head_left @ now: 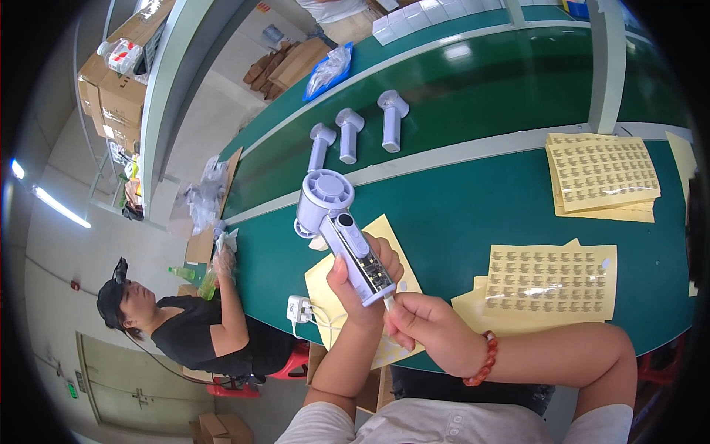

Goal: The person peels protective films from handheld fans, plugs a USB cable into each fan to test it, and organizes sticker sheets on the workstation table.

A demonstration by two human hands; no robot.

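Observation:
My left hand (356, 311) is closed around the handle of a pale lilac handheld fan (328, 190), held tilted above the table with its round head up and away. A dark see-through panel on the handle shows small lit parts inside. At the handle's lower end my right hand (436, 333) pinches a small white cable plug (389, 302), which meets the fan's base; whether it sits fully in cannot be told. Beside my left wrist lies a white charger (299, 309) with a white cable. Beneath my hands is a yellow sticker sheet (399, 251).
Three more lilac fans (348, 136) lie on the green ledge ahead. Printed yellow label sheets (551, 281) and another stack (606, 174) rest on the green table (451, 214) at right. A metal post (606, 74) rises behind. A co-worker (200, 333) sits at left, holding a green bottle.

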